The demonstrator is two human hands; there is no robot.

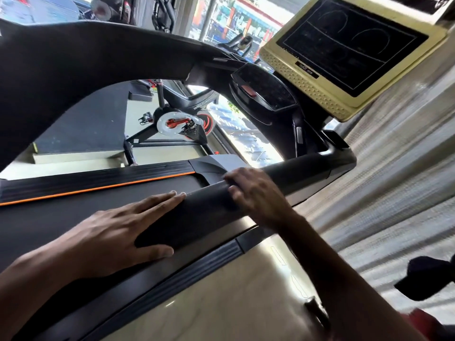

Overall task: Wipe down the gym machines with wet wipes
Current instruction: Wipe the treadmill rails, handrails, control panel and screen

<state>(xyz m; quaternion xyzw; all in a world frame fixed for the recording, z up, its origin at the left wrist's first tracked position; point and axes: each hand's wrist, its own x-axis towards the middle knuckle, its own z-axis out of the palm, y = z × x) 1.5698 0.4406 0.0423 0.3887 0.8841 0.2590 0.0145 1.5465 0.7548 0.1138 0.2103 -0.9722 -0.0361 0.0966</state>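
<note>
The treadmill's black padded right handrail [302,172] runs diagonally across the middle of the view. My left hand [110,225] rests on its near end, fingers straight along the pad and thumb at the rail's end. Further along, my right hand [258,193] grips the same rail with its fingers curled over the top. No wet wipe shows in either hand; anything under the right palm is hidden. The treadmill belt [49,217] with its orange-striped side rail lies to the left of the hands.
The dark console [266,89] and a gold-framed screen [349,45] stand beyond the rail. The treadmill's black left arm [73,70] arches overhead. A spin bike [182,121] stands past the deck by the window. A ribbed pale wall [394,168] is close on the right.
</note>
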